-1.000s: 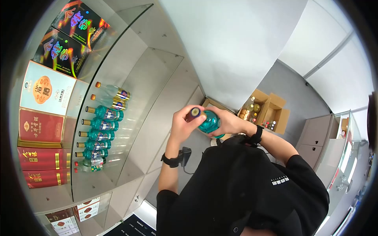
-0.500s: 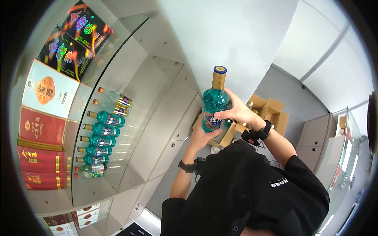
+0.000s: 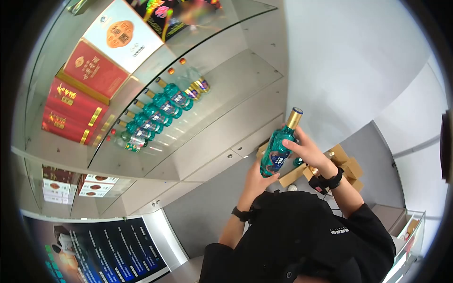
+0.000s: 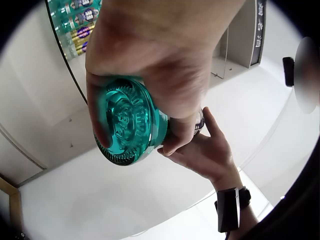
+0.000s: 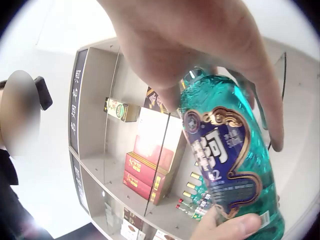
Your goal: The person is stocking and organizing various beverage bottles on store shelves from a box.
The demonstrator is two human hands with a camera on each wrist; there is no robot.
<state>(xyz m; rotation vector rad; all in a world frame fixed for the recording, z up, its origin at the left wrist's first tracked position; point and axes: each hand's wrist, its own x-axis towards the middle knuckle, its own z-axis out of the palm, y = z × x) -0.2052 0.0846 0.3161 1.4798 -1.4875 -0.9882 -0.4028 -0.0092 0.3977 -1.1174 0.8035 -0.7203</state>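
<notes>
A teal glass liquor bottle (image 3: 277, 153) with a gold neck and blue cap top leans to the right in front of the person's chest. My left hand (image 3: 255, 181) grips its lower end, with fingers curled about the base in the left wrist view. Higher up, my right hand (image 3: 309, 150) holds the shoulder of the bottle, thumb across the front. A dark blue label (image 5: 220, 155) with white characters faces the right wrist camera. In the left wrist view the round embossed bottom of the bottle (image 4: 125, 122) shows between the fingers.
To the left, a glass shelf (image 3: 226, 92) carries a row of similar teal bottles (image 3: 165, 104) and two clear bottles (image 3: 194, 80). Boxed liquor (image 3: 96, 70) stands on the shelf above. Open cardboard boxes (image 3: 350, 165) with bottles sit on the floor behind the right hand.
The bottle has gone from cap toward the head camera to leaning with its label showing. My left hand has shifted from the neck to the base. The head view has turned.
</notes>
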